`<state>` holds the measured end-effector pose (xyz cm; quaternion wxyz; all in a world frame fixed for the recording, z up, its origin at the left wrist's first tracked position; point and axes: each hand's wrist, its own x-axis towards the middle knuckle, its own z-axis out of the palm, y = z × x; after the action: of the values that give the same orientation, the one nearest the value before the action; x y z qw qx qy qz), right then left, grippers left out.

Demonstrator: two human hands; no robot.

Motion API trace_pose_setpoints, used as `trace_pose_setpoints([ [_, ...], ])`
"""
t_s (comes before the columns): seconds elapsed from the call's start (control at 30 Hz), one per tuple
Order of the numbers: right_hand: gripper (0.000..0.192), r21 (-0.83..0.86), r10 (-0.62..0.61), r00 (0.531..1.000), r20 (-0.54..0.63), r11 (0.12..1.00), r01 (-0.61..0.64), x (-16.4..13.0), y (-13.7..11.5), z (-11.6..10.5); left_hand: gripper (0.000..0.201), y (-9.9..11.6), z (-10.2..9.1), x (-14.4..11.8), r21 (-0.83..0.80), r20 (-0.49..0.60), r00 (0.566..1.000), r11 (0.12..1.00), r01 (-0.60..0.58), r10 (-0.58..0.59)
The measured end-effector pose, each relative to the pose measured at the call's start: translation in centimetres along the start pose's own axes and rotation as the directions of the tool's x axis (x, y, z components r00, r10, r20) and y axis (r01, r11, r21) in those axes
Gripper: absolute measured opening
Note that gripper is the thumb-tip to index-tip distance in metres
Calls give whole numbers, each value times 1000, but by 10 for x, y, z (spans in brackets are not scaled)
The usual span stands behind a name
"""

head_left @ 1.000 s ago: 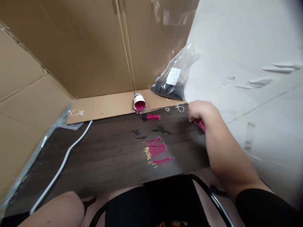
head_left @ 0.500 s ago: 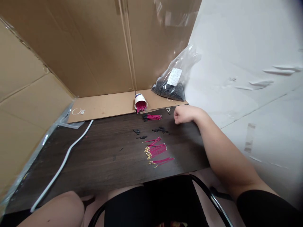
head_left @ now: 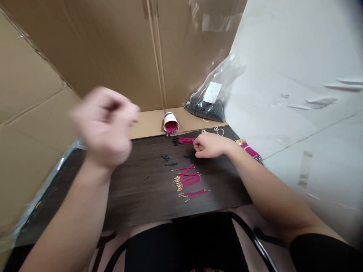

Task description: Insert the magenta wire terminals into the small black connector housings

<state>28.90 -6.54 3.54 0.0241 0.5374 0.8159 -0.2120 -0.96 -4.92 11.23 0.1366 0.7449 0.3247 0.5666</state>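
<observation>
My left hand is raised over the left of the table, blurred, with its fingers curled in; whatever they may hold does not show. Beside a bundle of pink wires with black-sleeved ends, my right hand is low over the table, fingers bent closed and their tips hidden. It partly covers some small black sleeves. More black sleeves lie to its left. Nearer the front edge, loose pink wires with gold tips are spread out in groups.
A white paper cup full of pink wires lies tipped on a cardboard strip. Behind it rests a clear bag of black pieces. A banded bundle of pink wires is at the right edge, near white rubber bands.
My left hand has risen from the lower left into view. My right hand has shifted left, toward the sleeved wires, uncovering the banded bundle at the right. The view has tilted slightly.
</observation>
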Motion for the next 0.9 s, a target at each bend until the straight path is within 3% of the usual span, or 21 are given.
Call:
trace_pose_setpoints([
  [0.03, 14, 4, -37, 999, -31, 999, 38, 2, -2, 3, 26, -8, 2, -5, 66, 177, 982, 996, 61, -71],
  [0.07, 14, 0, -64, 996, -56, 998, 64, 4, -4, 7, 28, -17, 4, -10, 171, 407, 894, 977, 128, -188],
  [0.1, 14, -3, -89, 993, -76, 996, 89, 5, -6, 11, 30, -27, 5, -15, 306, 619, 713, 937, 167, -329],
  [0.13, 13, -1, -116, 989, -86, 993, 117, 7, -9, 15, 35, -36, 5, -19, 456, 762, 434, 874, 167, -480],
  [0.17, 14, -4, -126, 987, -97, 992, 126, 8, -11, 19, 36, -44, 4, -22, 545, 791, 257, 830, 120, -556],
  [0.2, 14, 0, -137, 985, -106, 990, 138, 9, -14, 22, 36, -50, 2, -24, 606, 780, 139, 792, 72, -610],
  [0.23, 14, 5, -154, 982, -112, 988, 156, 9, -17, 25, 38, -53, -1, -25, 650, 756, 67, 759, 43, -652],
  [0.27, 14, 7, -169, 978, -121, 985, 171, 9, -19, 27, 40, -55, -4, -26, 676, 736, 29, 737, 21, -676],
  [0.33, 13, 13, -204, 969, -138, 978, 207, 9, -23, 32, 42, -53, -7, -25, 719, 695, -5, 695, -18, -719],
  [0.47, 13, 7, -265, 953, -147, 963, 269, 9, -26, 40, 32, -49, -5, -25, 745, 660, -105, 666, -36, -744],
  [0.67, 13, -13, -272, 953, -134, 962, 273, 13, -28, 45, 15, -62, 0, -29, 695, 718, -66, 708, 123, -693],
  [0.77, 12, -26, -270, 953, -135, 963, 269, 14, -29, 44, 19, -72, 1, -30, 632, 771, -75, 748, 204, -632],
  [0.9, 9, -24, -294, 942, -160, 955, 294, 16, -27, 46, 25, -82, 4, -33, 533, 840, -50, 803, 268, -540],
])
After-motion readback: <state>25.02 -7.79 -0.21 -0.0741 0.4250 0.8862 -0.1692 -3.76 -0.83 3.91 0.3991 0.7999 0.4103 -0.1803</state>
